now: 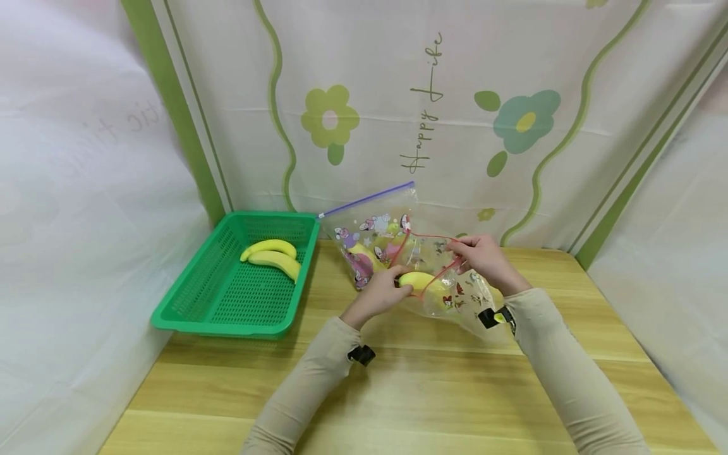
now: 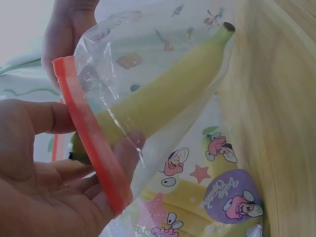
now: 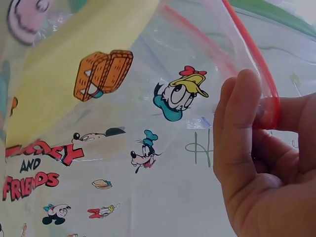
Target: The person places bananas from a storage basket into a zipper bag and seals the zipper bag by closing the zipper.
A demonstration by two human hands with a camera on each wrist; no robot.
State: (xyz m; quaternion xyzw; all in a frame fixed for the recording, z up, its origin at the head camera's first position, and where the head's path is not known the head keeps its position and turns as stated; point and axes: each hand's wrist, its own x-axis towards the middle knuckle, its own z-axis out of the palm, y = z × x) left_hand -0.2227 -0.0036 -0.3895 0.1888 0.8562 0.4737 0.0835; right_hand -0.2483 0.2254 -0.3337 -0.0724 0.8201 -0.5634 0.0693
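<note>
Banana sits half inside a clear cartoon-print zip bag w/ red seal, above the wooden table. Left hand grips banana's end at the bag's mouth; right hand pinches the red rim. Second bag w/ bananas behind. Green basket to the left holds 2 bananas.

Printed text: the backdrop curtain carries the vertical script "Happy Life". The clear zip bag reads "MICKEY AND FRIENDS" in red and black. A purple badge on another bag bears script too small to read.
</note>
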